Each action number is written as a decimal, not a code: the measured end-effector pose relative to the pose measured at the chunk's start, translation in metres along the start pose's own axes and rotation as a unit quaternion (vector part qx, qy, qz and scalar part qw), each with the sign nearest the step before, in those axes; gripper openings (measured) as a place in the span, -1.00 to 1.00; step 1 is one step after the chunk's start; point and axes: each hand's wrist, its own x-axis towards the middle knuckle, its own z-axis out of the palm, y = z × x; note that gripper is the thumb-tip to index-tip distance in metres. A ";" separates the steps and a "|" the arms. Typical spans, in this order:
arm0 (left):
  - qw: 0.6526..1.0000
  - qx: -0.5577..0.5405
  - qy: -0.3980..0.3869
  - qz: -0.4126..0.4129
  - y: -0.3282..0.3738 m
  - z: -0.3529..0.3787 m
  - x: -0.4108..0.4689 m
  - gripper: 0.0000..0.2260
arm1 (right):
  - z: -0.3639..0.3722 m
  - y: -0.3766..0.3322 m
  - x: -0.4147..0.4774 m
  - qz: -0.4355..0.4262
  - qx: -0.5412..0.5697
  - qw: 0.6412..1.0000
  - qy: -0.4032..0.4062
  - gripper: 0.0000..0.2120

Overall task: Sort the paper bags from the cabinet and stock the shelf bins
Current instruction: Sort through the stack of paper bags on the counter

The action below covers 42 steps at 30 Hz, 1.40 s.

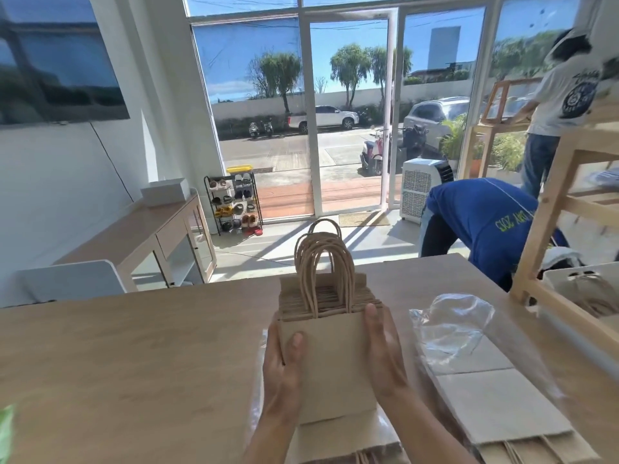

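Note:
A stack of small brown paper bags (330, 356) with twisted paper handles stands upright over the wooden table (134, 356). My left hand (283, 366) grips its left side with the thumb on the front face. My right hand (385, 353) presses flat against its right side. A second pack of brown bags (495, 406) lies flat on the table to the right, partly inside a clear plastic wrapper (452, 326). More bags (345, 443) lie flat under my wrists. On the wooden shelf (549, 209) at far right sits a white bin (552, 276) holding handled bags.
A person in a blue shirt (482, 222) bends over just beyond the table's far right edge. Another person in a white shirt (559, 95) stands by a wooden frame at the window. A low cabinet (144, 236) lines the left wall.

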 end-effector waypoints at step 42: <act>0.995 0.051 -0.016 0.082 0.034 0.037 0.028 -0.59 | -0.017 -0.030 -0.001 -0.048 -0.033 0.994 0.092 -0.55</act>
